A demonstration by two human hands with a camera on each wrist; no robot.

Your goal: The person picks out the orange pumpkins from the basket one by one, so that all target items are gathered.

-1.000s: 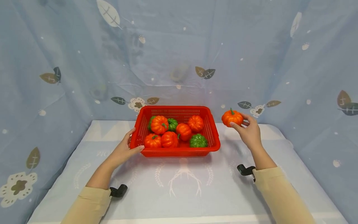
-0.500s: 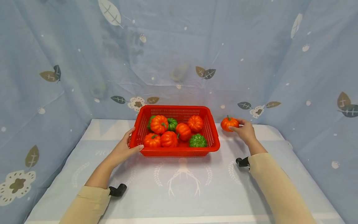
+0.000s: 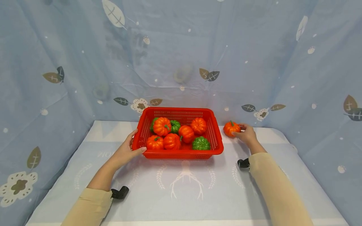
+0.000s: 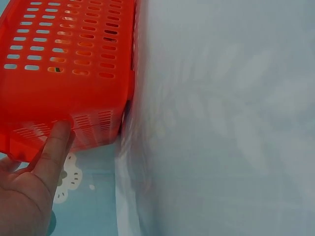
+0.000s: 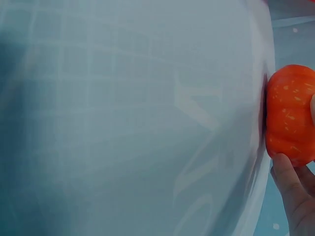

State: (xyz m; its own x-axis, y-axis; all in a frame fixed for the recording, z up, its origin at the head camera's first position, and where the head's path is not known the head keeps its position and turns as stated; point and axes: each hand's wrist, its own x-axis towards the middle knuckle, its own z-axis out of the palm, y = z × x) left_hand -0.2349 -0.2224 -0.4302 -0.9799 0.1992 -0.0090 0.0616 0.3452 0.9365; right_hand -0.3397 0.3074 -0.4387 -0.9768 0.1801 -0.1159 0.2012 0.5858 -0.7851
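Note:
A small orange pumpkin [image 3: 232, 129] with a green stem sits upright at the table's back, right of the basket. My right hand [image 3: 246, 135] holds it from the right, thumb in front and fingers behind; in the right wrist view, a fingertip [image 5: 280, 160] touches the pumpkin [image 5: 290, 115], its base close on the cloth. A red plastic basket [image 3: 181, 153] stands left of it, with several orange pumpkins and three green ones inside. My left hand [image 3: 124, 153] grips its front left corner, thumb on the rim; in the left wrist view, fingers [image 4: 51, 157] reach under the rim.
A pale patterned cloth [image 3: 183, 204] covers the table. Close behind the basket hangs a blue curtain [image 3: 181, 47] with leaf prints, and it continues along both sides. Black wrist mounts [image 3: 120, 192] stick out from both sleeves.
My right hand has lowered the orange pumpkin from the air to the table beside the basket. My left hand has stayed on the basket, which has not moved.

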